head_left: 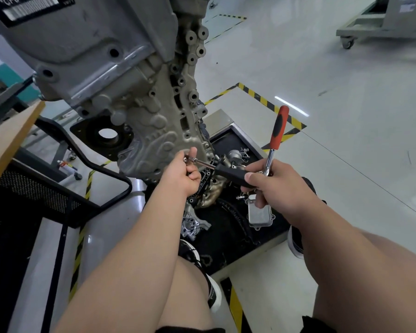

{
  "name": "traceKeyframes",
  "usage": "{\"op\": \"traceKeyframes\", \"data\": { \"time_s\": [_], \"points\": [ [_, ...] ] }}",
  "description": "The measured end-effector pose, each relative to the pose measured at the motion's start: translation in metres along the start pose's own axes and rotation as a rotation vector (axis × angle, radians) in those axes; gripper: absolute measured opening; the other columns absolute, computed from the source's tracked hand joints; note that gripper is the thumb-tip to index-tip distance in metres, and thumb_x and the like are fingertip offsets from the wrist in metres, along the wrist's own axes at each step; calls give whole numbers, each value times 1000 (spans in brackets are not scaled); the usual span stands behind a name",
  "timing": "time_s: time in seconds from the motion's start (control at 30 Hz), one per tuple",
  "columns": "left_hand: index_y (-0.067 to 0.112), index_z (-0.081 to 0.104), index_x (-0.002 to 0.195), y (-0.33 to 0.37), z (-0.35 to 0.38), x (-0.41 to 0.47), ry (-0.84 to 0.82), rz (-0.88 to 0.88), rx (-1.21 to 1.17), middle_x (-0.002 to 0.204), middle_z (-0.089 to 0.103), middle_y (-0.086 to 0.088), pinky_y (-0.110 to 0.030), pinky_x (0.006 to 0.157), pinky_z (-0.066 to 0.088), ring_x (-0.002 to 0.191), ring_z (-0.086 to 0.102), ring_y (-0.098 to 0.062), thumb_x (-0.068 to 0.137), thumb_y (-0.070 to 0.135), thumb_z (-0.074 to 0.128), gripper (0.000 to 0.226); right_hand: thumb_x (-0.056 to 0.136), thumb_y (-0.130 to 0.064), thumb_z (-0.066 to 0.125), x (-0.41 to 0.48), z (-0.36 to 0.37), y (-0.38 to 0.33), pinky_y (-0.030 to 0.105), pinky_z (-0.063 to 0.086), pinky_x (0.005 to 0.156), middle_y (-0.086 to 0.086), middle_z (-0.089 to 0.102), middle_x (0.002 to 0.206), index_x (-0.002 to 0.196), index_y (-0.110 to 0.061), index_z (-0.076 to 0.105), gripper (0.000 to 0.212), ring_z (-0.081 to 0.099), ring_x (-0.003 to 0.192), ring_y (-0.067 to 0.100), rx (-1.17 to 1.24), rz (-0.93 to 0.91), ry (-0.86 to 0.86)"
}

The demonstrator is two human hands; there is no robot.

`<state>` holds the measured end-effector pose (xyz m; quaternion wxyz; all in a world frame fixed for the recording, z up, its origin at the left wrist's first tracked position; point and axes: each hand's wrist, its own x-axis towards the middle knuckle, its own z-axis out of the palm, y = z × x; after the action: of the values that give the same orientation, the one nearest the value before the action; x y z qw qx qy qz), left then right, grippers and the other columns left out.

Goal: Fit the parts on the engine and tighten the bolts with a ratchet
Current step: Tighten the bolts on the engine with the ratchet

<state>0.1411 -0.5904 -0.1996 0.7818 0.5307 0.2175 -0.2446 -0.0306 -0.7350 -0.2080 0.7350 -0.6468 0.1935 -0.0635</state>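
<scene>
The grey engine [139, 97] hangs above the floor, filling the upper left. My left hand [184, 175] is closed on a long bolt [196, 161] just below the engine's lower cover. My right hand [276, 186] grips a black screwdriver-style handle [231, 175] together with the head of a ratchet [277, 131], whose red and black grip sticks up and away. The black handle's shaft points toward the bolt in my left hand.
A black tray [228, 227] on the floor under the engine holds a silver oil cooler [259, 213], a cast bracket [191, 224], a manifold and other loose parts. A black mesh cart [34, 200] with a wooden top stands at left. Yellow-black tape marks the floor.
</scene>
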Motion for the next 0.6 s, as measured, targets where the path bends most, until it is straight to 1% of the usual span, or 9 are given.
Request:
{"op": "traceKeyframes", "data": {
  "time_s": [0.1, 0.17, 0.2, 0.23, 0.3, 0.33, 0.43, 0.5, 0.6],
  "points": [
    [22, 58, 88, -1, -3, 0, 7, 0, 19, 66, 70, 11, -16, 27, 18, 29, 30, -1, 102, 31, 46, 21, 91, -15, 61, -2, 5, -2, 30, 48, 56, 3, 74, 74, 97, -14, 63, 6, 53, 44, 17, 45, -27, 61],
    [23, 56, 86, -2, -1, -3, 9, 35, 94, 62, 67, 10, -16, 28, 18, 30, 30, -2, 102, 27, 45, 20, 92, -13, 60, -1, 8, -4, 25, 46, 49, 6, 74, 82, 101, -12, 62, 9, 53, 42, 13, 136, -37, 132],
    [22, 57, 87, -2, 4, -4, 1, 72, 152, 59, 63, 10, -16, 28, 18, 30, 30, -2, 102, 25, 45, 19, 93, -13, 59, 0, 9, -5, 25, 45, 48, 8, 74, 86, 101, -13, 62, 9, 53, 42, 12, 189, -31, 171],
    [22, 59, 91, 1, 12, -6, -21, 116, 208, 57, 58, 10, -16, 29, 18, 31, 31, -2, 102, 23, 45, 18, 93, -14, 59, 1, 8, -6, 27, 45, 49, 9, 74, 87, 101, -14, 61, 8, 52, 41, 12, 231, -21, 215],
    [24, 60, 98, 11, 36, -11, -122, 190, 270, 51, 49, 10, -15, 29, 19, 32, 30, -3, 102, 23, 46, 15, 93, -16, 60, 4, 4, -6, 28, 46, 49, 9, 75, 84, 101, -15, 61, 8, 50, 41, 14, 275, 0, 305],
    [26, 58, 96, 17, 50, -13, -185, 196, 258, 48, 46, 11, -15, 29, 18, 32, 29, -3, 102, 24, 45, 15, 93, -15, 60, 6, 1, -6, 26, 46, 47, 9, 74, 83, 102, -14, 61, 9, 51, 41, 13, 291, 8, 345],
    [20, 44, 74, 33, 86, -14, -302, 111, 25, 41, 39, 10, -17, 28, 16, 29, 27, -4, 103, 25, 40, 30, 93, -12, 60, 12, -9, -7, 22, 47, 42, 12, 71, 81, 102, -10, 62, 9, 55, 42, 8, 346, 30, 411],
    [19, 40, 69, 33, 98, -13, -344, 79, -140, 42, 39, 10, -17, 29, 17, 29, 28, -4, 103, 23, 38, 34, 92, -12, 60, 16, -15, -11, 23, 48, 44, 11, 72, 76, 98, -12, 62, 5, 54, 43, 11, 365, 24, 410],
    [16, 41, 68, 26, 105, -11, -381, 51, -298, 46, 41, 10, -16, 30, 19, 30, 30, -4, 103, 25, 38, 36, 93, -12, 60, 20, -20, -14, 23, 48, 45, 8, 72, 72, 97, -12, 62, 5, 56, 44, 10, 364, 2, 387]
  ]
}}
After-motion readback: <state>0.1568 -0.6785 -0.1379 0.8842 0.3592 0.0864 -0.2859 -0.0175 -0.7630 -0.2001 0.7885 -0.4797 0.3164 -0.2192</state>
